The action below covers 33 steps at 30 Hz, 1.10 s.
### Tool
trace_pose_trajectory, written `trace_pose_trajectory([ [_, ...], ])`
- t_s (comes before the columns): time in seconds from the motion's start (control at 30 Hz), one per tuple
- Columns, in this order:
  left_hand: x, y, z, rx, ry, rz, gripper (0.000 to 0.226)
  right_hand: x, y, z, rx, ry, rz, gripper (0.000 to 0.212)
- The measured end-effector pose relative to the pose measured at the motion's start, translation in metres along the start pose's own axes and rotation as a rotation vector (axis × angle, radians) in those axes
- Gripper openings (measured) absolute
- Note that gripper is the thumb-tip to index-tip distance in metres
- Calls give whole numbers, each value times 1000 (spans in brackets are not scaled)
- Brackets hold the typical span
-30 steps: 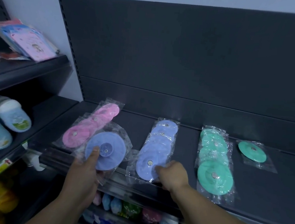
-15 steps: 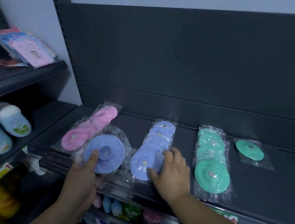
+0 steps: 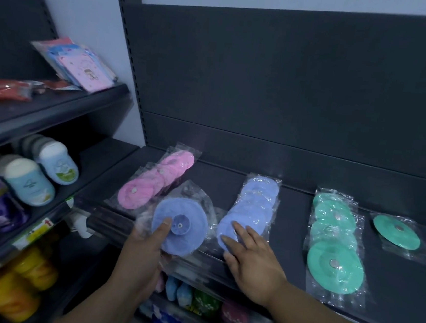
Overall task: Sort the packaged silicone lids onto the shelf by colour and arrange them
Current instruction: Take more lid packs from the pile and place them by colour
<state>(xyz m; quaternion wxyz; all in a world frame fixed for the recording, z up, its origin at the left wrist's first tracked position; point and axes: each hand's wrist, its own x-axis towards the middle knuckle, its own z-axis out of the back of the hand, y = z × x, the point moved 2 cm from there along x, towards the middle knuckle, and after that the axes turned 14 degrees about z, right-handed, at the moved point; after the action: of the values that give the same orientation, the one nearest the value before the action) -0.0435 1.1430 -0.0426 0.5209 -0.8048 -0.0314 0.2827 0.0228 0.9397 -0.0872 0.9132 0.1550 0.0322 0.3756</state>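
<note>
On the dark shelf [image 3: 292, 211] lie three overlapping rows of bagged round lids: pink [image 3: 151, 184] at the left, blue [image 3: 253, 202] in the middle, green [image 3: 333, 237] at the right. A single green lid [image 3: 396, 231] lies apart, further right. My left hand [image 3: 146, 253] grips a packaged blue lid [image 3: 180, 226] above the shelf's front edge, thumb on its face, between the pink and blue rows. My right hand [image 3: 252, 261] rests flat, fingers spread, on the nearest lid of the blue row.
A neighbouring shelf unit at the left carries pink and blue card packs [image 3: 84, 66], rounded bottles [image 3: 30, 185] and yellow items [image 3: 13, 291]. Coloured goods [image 3: 200, 303] fill the shelf below. A tall dark back panel [image 3: 289, 91] closes off the rear.
My right hand opened from a loose fist at the front of the blue row to flat fingers lying on its nearest lid. The left hand keeps holding its blue lid.
</note>
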Motion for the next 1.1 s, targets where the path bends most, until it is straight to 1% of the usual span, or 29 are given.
trace_pose_trajectory([
  [0.07, -1, 1, 2, 31, 7, -10, 27, 2, 9, 6, 105, -223, 24, 84],
  [0.1, -2, 1, 1, 36, 15, -16, 32, 3, 17, 11, 239, -332, -3, 79],
  [0.13, -3, 1, 0, 38, 27, -25, 35, 4, 27, 19, 423, -390, -58, 68],
  [0.17, -4, 0, -3, 43, 51, -35, 35, 5, 38, 27, 662, -389, -122, 53],
  [0.2, -6, -1, -7, 51, 71, -45, 34, 7, 48, 31, 907, -345, -188, 38],
  [0.23, -7, -2, -10, 60, 88, -52, 34, 9, 53, 33, 1081, -303, -250, 28],
  [0.3, -8, -2, -15, 76, 114, -52, 36, 8, 52, 32, 1217, -270, -332, 18],
  [0.37, -8, -1, -18, 66, 142, -39, 38, 4, 41, 32, 1253, -299, -427, 7],
  [0.4, -7, 0, -19, 42, 156, -25, 38, 1, 34, 32, 1274, -319, -470, 5],
  [0.47, -4, 2, -24, 10, 194, 12, 34, -7, 22, 34, 1307, -339, -535, 10],
  [0.6, 5, 7, -35, 15, 187, 39, 25, -21, 9, 37, 1419, -369, -614, 5],
  [0.67, 9, 7, -39, 8, 167, 44, 26, -29, 4, 40, 1531, -440, -632, 7],
  [0.73, 11, 7, -46, 12, 181, 58, 28, -39, -3, 47, 1666, -547, -638, 7],
  [0.77, 13, 8, -51, 24, 202, 60, 29, -44, -6, 50, 1727, -583, -632, 15],
  [0.8, 13, 9, -57, 36, 223, 58, 30, -49, -10, 53, 1757, -606, -624, 30],
  [0.83, 14, 11, -64, 49, 247, 53, 31, -53, -14, 57, 1762, -628, -618, 42],
  [0.87, 13, 14, -73, 62, 273, 52, 32, -58, -17, 60, 1742, -665, -607, 47],
  [0.9, 11, 18, -82, 71, 297, 53, 32, -61, -20, 63, 1705, -713, -587, 43],
  [0.93, 8, 20, -92, 78, 320, 54, 32, -65, -23, 66, 1648, -760, -559, 34],
  [1.0, 4, 24, -112, 97, 344, 41, 32, -71, -30, 72, 1492, -815, -520, 9],
  [1.03, 3, 25, -121, 101, 344, 35, 31, -75, -35, 74, 1432, -831, -514, 3],
  [1.1, 2, 26, -139, 90, 335, 40, 32, -83, -50, 80, 1381, -857, -521, 11],
])
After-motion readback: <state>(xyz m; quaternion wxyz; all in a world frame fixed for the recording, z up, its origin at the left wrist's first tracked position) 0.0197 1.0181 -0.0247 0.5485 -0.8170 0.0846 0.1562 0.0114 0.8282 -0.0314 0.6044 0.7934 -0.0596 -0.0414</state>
